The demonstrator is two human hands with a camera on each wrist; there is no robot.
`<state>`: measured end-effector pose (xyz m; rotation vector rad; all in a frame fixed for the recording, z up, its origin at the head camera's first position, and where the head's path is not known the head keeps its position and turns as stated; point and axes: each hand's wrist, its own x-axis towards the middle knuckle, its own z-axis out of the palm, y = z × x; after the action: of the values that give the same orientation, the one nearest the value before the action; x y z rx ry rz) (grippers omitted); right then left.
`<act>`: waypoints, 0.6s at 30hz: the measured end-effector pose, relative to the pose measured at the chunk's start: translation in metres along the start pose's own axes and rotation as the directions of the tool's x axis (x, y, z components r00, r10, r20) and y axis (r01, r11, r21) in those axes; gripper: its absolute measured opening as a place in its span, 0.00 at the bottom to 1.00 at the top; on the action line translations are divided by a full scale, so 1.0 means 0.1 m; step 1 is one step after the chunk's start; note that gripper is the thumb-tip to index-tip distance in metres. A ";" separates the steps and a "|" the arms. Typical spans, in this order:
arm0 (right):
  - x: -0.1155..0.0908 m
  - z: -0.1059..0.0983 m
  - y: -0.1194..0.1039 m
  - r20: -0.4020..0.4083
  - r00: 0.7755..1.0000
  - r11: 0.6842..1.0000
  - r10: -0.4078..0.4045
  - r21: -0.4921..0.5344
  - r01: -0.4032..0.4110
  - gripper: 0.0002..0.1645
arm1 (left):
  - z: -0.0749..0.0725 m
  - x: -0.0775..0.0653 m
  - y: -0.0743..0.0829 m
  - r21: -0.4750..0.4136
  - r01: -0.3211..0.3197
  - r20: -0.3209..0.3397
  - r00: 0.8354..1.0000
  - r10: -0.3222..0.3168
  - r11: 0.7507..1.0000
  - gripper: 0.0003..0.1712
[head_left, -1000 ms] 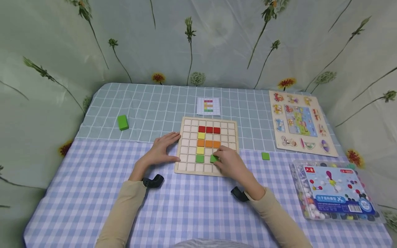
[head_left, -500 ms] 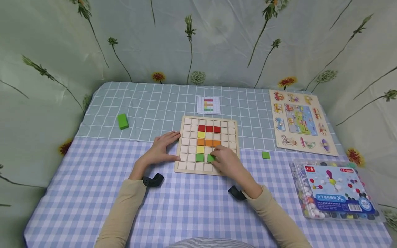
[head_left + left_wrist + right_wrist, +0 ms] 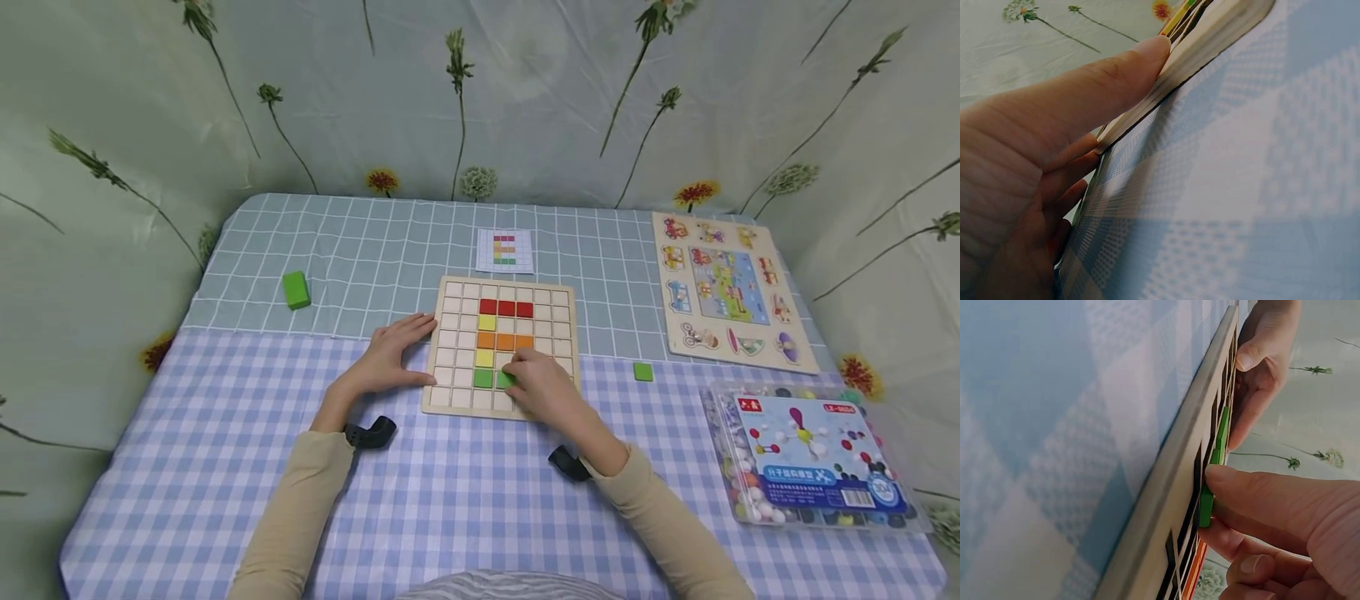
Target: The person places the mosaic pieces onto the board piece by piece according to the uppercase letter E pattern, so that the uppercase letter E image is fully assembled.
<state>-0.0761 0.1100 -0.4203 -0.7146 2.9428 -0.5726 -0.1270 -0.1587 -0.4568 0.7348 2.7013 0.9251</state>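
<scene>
A wooden grid board (image 3: 457, 400) lies mid-table, with red tiles (image 3: 506, 308), yellow tiles (image 3: 484, 358), orange tiles (image 3: 506, 342) and a green tile (image 3: 483, 378) in its cells. Thumb and fingers of my right hand (image 3: 546, 385) pinch a second green tile (image 3: 1206, 509) at the cell just right of that green one; the fingers partly cover it in the head view. Along the board's left edge my left hand (image 3: 386, 360) rests with fingers spread, thumb and fingertips touching the rim, as the left wrist view shows with its thumb (image 3: 1129, 72).
Behind the board lies a pattern card (image 3: 504, 251). A loose green tile (image 3: 642, 372) sits to the right, a green block (image 3: 296, 290) to the left. At the right are a wooden picture puzzle (image 3: 678, 337) and a clear box of colored balls (image 3: 817, 458).
My right hand has shifted the pinched green tile leftward, from a column further right to beside the first green tile. The left hand has stayed on the board's edge.
</scene>
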 end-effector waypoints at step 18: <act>-0.23 -0.12 0.26 -0.111 0.990 0.995 0.092 0.060 -0.086 0.11 | 0.02 0.00 -0.02 -0.004 -0.002 0.002 1.000 0.002 1.000 0.55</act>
<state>-0.0686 0.1454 -0.4197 -0.5600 3.0303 -0.7058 -0.1271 -0.1590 -0.4599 0.7367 2.6971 0.9291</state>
